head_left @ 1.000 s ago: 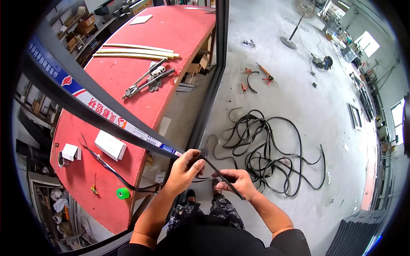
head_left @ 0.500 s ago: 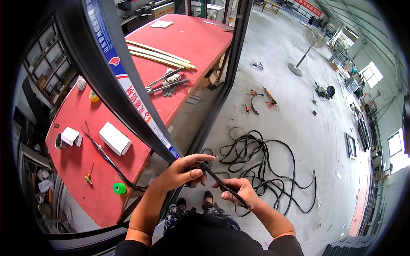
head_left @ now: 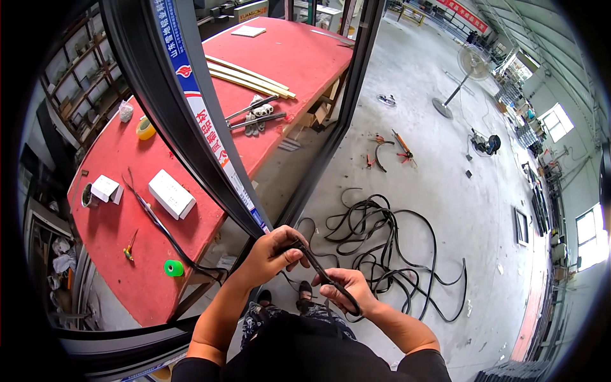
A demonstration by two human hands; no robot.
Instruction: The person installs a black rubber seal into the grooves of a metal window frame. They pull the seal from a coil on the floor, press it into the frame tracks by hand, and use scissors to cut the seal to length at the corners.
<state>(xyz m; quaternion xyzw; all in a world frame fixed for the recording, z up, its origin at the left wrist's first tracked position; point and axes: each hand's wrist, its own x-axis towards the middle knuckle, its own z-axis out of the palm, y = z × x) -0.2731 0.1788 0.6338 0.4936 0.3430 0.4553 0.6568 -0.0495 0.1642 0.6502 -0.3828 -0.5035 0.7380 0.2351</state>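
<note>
A thin black rubber sealing strip (head_left: 316,266) stretches between my two hands in front of my body. My left hand (head_left: 275,254) grips its upper end, thumb pressed against the curled fingers, close beside the dark window-frame profile (head_left: 184,137). Lower and to the right, my right hand (head_left: 349,291) pinches the strip between thumb and fingers. Below that grip the black material bends in a loop under the palm. A tangled heap of black strip (head_left: 375,235) lies on the floor just beyond my right hand.
The red-topped table (head_left: 273,54) at left carries a white box (head_left: 172,194), a green tape roll (head_left: 173,268), yellowish strips (head_left: 248,77) and gloves (head_left: 258,114). The upright frame stands between me and it. Orange-handled tools (head_left: 402,146) and a standing fan (head_left: 458,86) are farther off on the floor.
Both hands have shifted slightly left, and the strip between them hangs more steeply. My left fingers have curled in more around it. The view has turned a little.
</note>
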